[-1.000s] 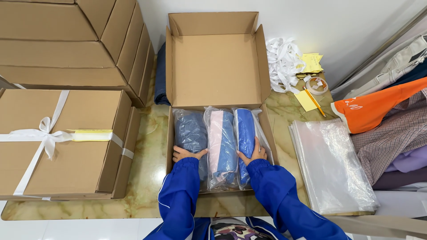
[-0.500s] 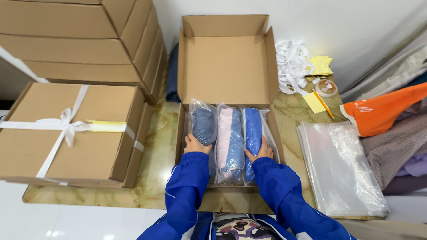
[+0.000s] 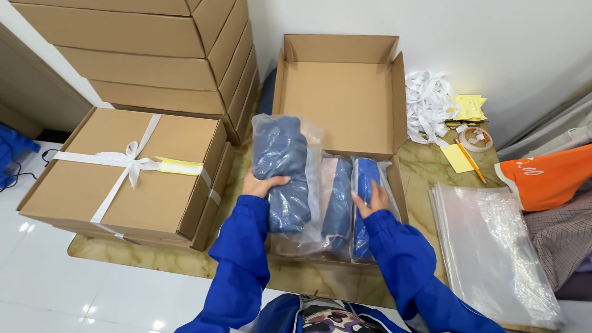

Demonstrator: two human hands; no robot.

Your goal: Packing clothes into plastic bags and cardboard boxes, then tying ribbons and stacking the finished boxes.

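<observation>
Centrally, an open cardboard box sits on the marble-patterned table, its lid flap raised toward the far wall. The left hand, fingers curled shut around it, grips a bagged roll of dark blue fabric and holds it raised above the box's left side, tilted slightly, its clear plastic wrap loose at the top. The right hand lies with fingers spread flat on a bagged bright blue garment that rests along the box's right wall; it presses rather than grips. Between these two lies a third bagged blue bundle, touching both neighbours. Both arms wear blue sleeves.

At the table's left edge stands a closed cardboard box tied with white ribbon, a yellow slip tucked under the bow. Behind it, at the far left corner, rises a stack of closed cardboard boxes. Along the right edge lies a pile of clear plastic bags. Toward the far right corner are tangled white ribbon, yellow notes, a pencil and a tape roll. An orange garment lies just beyond the right edge.
</observation>
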